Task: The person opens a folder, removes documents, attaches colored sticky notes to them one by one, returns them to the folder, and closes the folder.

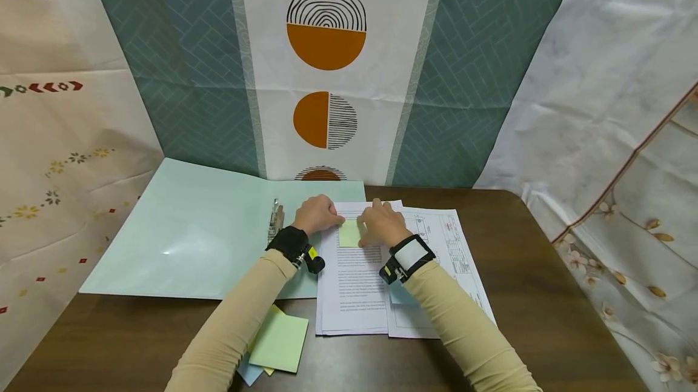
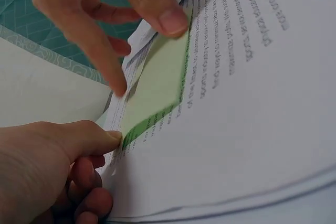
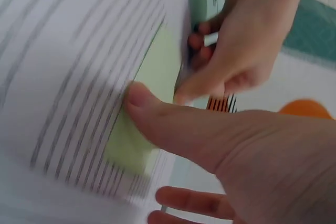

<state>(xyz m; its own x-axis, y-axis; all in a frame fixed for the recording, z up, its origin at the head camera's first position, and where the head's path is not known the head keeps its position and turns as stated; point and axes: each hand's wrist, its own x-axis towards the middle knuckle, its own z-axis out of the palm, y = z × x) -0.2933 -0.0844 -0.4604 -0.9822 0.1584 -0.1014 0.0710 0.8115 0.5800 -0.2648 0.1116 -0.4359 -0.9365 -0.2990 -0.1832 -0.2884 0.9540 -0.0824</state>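
Note:
A pale green sticky note [image 1: 349, 233] lies on the upper part of a printed sheet [image 1: 357, 295]. My left hand [image 1: 318, 215] pinches the note's corner near the sheet's edge, its other fingers curled; the left wrist view shows that thumb [image 2: 107, 139] at the corner, beside a darker green strip along the note's side. My right hand [image 1: 383, 224] is over the note's opposite side. Its thumb [image 3: 144, 100] touches the note in the right wrist view, while the other fingers stand apart from it, fairly straight.
An open light green folder [image 1: 191, 234] with a metal clip [image 1: 275, 219] lies to the left. Sheets with drawings [image 1: 452, 246] extend to the right, a blue note [image 1: 400, 294] partly visible on them. Green, yellow and blue sticky notes [image 1: 280, 340] sit near the front beside my left forearm.

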